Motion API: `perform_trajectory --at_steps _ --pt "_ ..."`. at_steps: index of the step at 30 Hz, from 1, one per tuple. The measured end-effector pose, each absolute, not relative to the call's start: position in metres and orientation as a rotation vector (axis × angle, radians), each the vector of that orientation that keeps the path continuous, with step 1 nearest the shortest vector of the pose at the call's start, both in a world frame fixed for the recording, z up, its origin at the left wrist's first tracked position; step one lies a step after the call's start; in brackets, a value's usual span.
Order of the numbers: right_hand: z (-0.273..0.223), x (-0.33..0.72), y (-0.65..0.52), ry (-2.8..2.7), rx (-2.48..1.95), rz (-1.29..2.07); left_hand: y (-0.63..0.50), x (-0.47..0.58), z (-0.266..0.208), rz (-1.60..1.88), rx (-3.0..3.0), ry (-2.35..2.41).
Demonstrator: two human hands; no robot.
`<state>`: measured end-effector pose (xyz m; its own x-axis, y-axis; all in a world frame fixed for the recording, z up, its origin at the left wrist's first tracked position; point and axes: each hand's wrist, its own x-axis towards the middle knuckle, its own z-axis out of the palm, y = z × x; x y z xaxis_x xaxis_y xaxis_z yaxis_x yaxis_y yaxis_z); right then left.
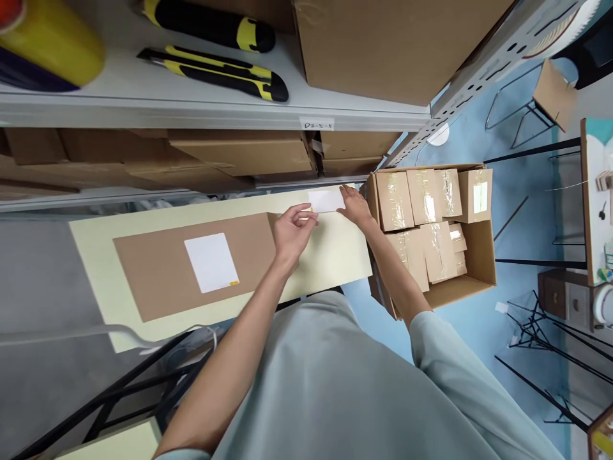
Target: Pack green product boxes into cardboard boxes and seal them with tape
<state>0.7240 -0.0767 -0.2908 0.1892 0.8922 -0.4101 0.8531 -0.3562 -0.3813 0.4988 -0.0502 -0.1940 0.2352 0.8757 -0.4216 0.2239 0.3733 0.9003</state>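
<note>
Above the pale yellow board [330, 255], both hands are at a small white paper label [326, 200] with an orange mark at its lower left corner. My left hand [293, 235] has its fingers curled and pinched at the label's left edge. On the right edge, my right hand [355, 207] grips the label between thumb and fingers. Left of my hands lies a flat brown cardboard sheet [153, 275]. It bears a larger white sheet [211, 262] with a similar orange mark.
An open carton [479, 281] of several taped small boxes [428, 195] stands at the right. On the shelf above lie two utility knives [220, 71], with a big carton [397, 51] beside them. More brown boxes [244, 150] fill the shelf below. A white cable [96, 331] crosses lower left.
</note>
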Motion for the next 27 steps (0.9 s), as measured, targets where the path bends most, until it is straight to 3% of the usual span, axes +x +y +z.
perform_trajectory --at_steps 12,17,27 --pt "-0.297 0.712 -0.066 -1.847 -2.325 0.777 -0.047 0.507 -0.214 0.568 1.136 1.346" --pt "-0.296 0.672 -0.047 -2.06 -2.112 0.868 -0.049 0.501 -0.214 0.597 1.11 1.345" --pt "-0.287 0.659 -0.043 -2.116 -2.118 0.91 -0.045 0.482 -0.216 0.621 1.09 1.354"
